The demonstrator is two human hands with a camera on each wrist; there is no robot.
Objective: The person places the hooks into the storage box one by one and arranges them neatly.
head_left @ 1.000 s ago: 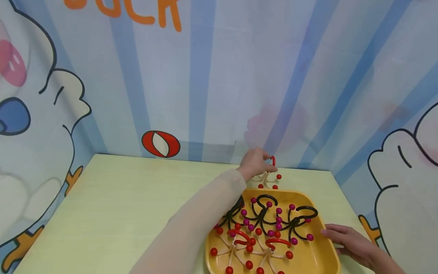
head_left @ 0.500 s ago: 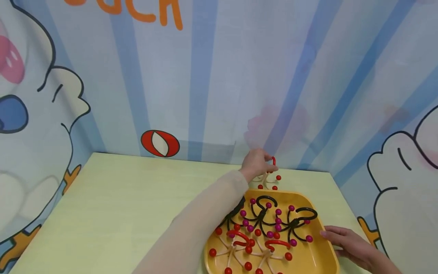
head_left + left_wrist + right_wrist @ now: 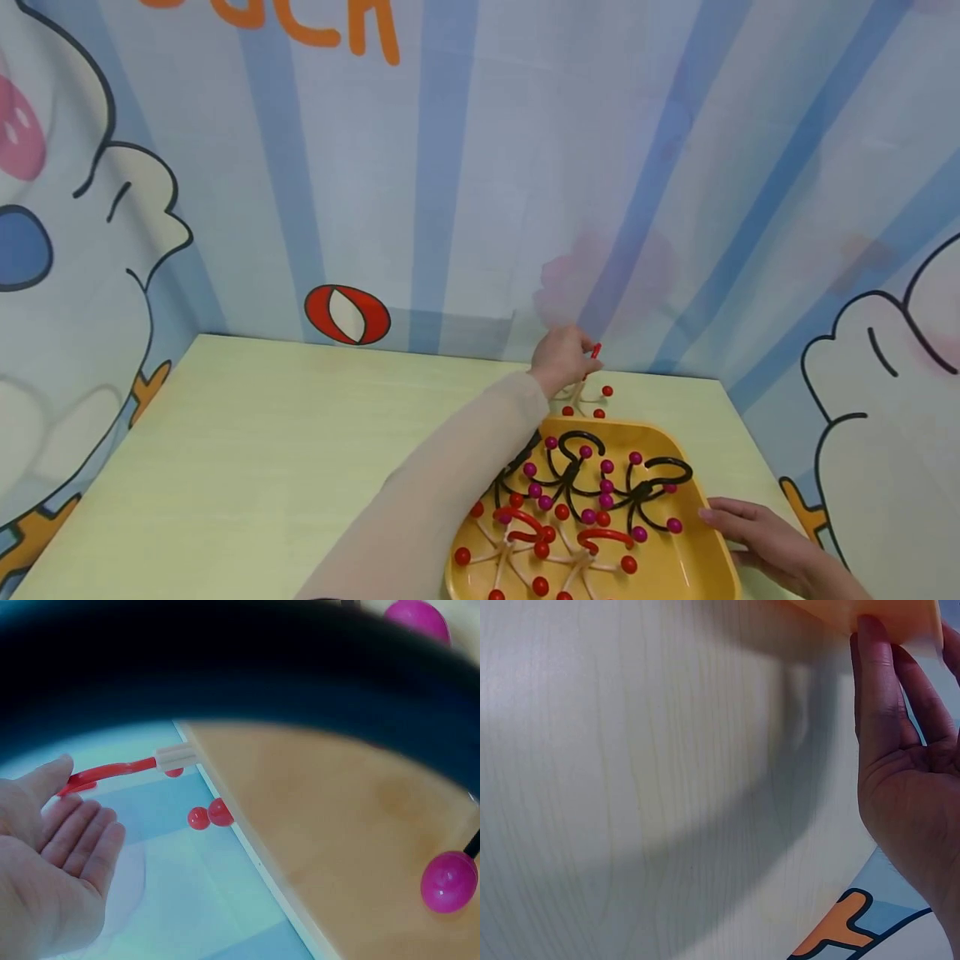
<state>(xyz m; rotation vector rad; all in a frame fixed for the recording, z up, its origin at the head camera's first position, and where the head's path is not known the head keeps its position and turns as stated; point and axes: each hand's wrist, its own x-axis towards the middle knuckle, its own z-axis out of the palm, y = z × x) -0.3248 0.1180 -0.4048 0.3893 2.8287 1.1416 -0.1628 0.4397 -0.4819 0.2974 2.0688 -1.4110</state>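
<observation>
My left hand (image 3: 558, 358) pinches the red hooked handle of a claw-shaped massager (image 3: 575, 392) between thumb and fingers, just behind the tray. Its pale legs end in red balls; part of it is hidden by the hand. In the left wrist view, the red handle (image 3: 112, 771) runs from my thumb to a pale collar. My right hand (image 3: 765, 533) touches the right side of the yellow tray (image 3: 697, 567) with its fingers fairly straight. In the tray lie black massagers (image 3: 572, 471) with magenta balls and pale massagers (image 3: 510, 546) with red handles and balls.
The pale wood-grain table (image 3: 300, 433) stretches to the left of the tray. A striped, cartoon-printed backdrop (image 3: 480, 192) rises at the table's back edge and both sides, close behind my left hand.
The held massager's red handle now looks straighter and more slanted, as if turned slightly in my left fingers. My right hand stays at the tray's side. The head view has shifted a little.
</observation>
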